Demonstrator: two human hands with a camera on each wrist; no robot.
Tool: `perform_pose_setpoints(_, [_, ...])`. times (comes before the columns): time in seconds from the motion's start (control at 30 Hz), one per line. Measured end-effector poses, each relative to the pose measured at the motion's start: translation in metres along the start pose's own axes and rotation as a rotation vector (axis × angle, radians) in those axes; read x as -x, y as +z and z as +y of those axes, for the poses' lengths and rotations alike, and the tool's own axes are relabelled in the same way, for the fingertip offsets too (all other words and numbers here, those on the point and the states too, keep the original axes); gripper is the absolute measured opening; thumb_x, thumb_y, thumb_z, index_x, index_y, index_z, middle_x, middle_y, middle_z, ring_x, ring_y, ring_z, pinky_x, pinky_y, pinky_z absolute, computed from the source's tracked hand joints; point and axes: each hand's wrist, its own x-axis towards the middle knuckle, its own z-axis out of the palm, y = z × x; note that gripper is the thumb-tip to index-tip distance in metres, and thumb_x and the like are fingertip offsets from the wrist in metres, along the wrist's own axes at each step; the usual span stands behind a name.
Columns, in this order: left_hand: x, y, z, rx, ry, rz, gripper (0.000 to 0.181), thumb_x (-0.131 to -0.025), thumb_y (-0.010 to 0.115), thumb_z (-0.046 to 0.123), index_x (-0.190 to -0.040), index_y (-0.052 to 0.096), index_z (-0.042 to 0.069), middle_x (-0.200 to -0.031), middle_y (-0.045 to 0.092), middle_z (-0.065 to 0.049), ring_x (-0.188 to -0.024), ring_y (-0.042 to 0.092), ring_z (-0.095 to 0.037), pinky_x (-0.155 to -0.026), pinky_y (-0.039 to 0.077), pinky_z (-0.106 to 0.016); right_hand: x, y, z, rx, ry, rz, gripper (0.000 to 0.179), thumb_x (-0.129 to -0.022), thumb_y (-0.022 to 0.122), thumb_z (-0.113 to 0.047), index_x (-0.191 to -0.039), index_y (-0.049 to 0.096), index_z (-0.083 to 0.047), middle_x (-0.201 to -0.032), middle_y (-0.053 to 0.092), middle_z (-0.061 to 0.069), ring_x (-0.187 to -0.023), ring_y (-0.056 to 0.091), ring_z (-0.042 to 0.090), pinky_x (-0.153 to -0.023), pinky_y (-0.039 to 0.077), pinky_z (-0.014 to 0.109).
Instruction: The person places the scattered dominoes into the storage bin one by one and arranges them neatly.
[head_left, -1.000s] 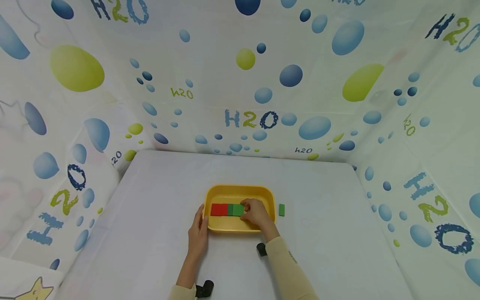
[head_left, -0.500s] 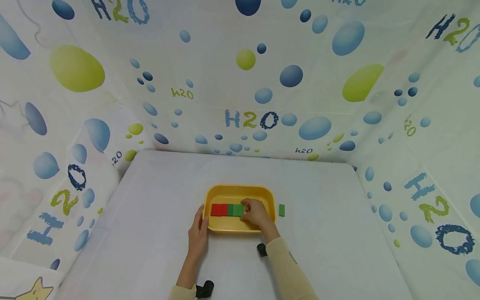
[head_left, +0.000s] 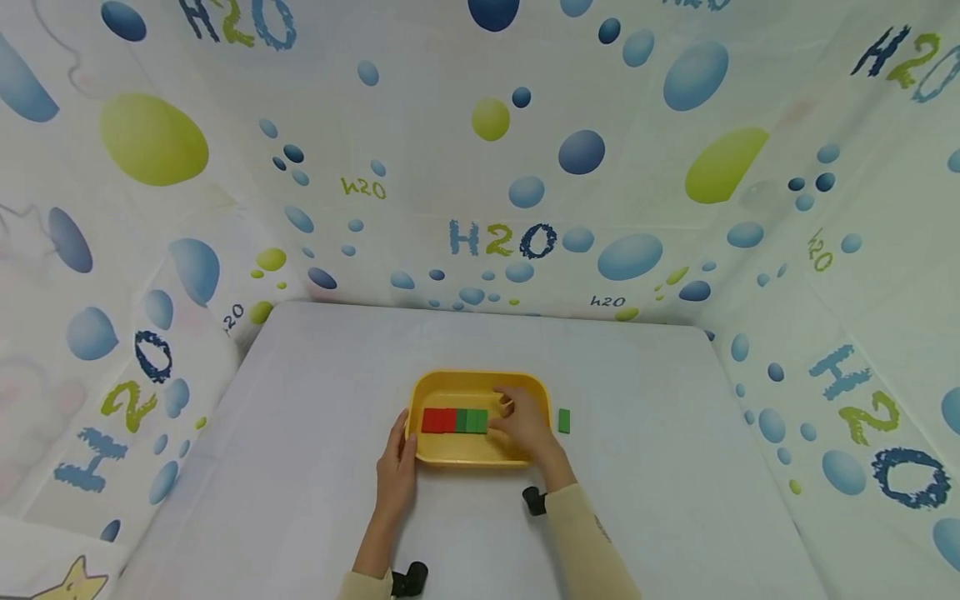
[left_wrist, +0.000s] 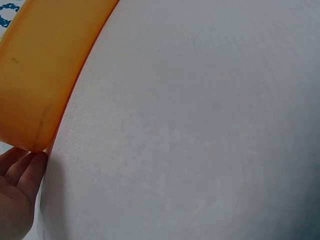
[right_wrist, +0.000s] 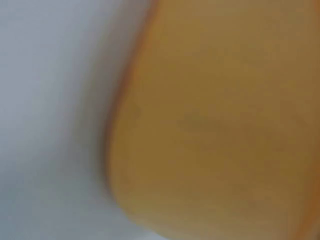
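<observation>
A yellow tray (head_left: 457, 457) lies on the white table. Inside it, red blocks (head_left: 438, 421) and green blocks (head_left: 471, 421) form one straight row, red on the left, green on the right. My left hand (head_left: 396, 471) rests its straight fingers against the tray's left end; the left wrist view shows those fingers (left_wrist: 32, 172) at the tray's lower corner. Over the right half of the tray, my right hand (head_left: 523, 423) has thumb and fingers spread with nothing between them, just right of the last green block. The right wrist view holds only the blurred tray (right_wrist: 210, 125).
Outside the tray, close to its right wall, lies a single green block (head_left: 564, 421). A black wrist camera sits at each wrist, the right one (head_left: 534, 501) just in front of the tray. Patterned curtains (head_left: 420, 150) surround the table (head_left: 637, 400) at the back and sides.
My right hand has let go of the rightmost green block, opened its fingers and moved slightly right. The row of blocks, the tray and my left hand stay as they were.
</observation>
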Motion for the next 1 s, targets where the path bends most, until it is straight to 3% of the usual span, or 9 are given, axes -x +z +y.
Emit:
perform_pose_setpoints(0.37, [-0.001,0.000,-0.001,-0.014,0.013,0.000,0.048,-0.105,0.042,0.029,-0.153,0.034,0.023,-0.156,0.038,-0.010,-0.143,0.037,-0.031,-0.114,0.034,-0.047,0.019,-0.047,-0.022,0.080,-0.141,0.152,0.063,-0.078,0.082,-0.015,-0.136,0.056,-0.011,-0.120,0.060,0.018,-0.094,0.061,0.024,-0.086,0.057,0.041])
perform_pose_setpoints(0.67, [0.000,-0.001,0.001,-0.005,0.009,-0.004,0.048,-0.105,0.042,0.027,-0.153,0.034,0.023,-0.156,0.038,-0.010,-0.144,0.036,-0.030,-0.115,0.033,-0.046,0.025,-0.079,-0.025,0.114,-0.130,0.216,0.074,-0.077,0.083,-0.016,-0.142,0.049,-0.014,-0.130,0.055,0.015,-0.108,0.058,0.028,-0.089,0.056,0.044])
perform_pose_setpoints(1.0, [0.000,0.000,0.001,-0.012,-0.001,0.000,0.048,-0.105,0.042,0.027,-0.152,0.035,0.024,-0.156,0.038,-0.010,-0.144,0.036,-0.031,-0.115,0.033,-0.047,0.026,-0.104,0.002,0.090,-0.075,0.228,0.079,-0.079,0.082,-0.016,-0.148,0.042,-0.013,-0.140,0.047,0.016,-0.120,0.052,0.034,-0.098,0.051,0.051])
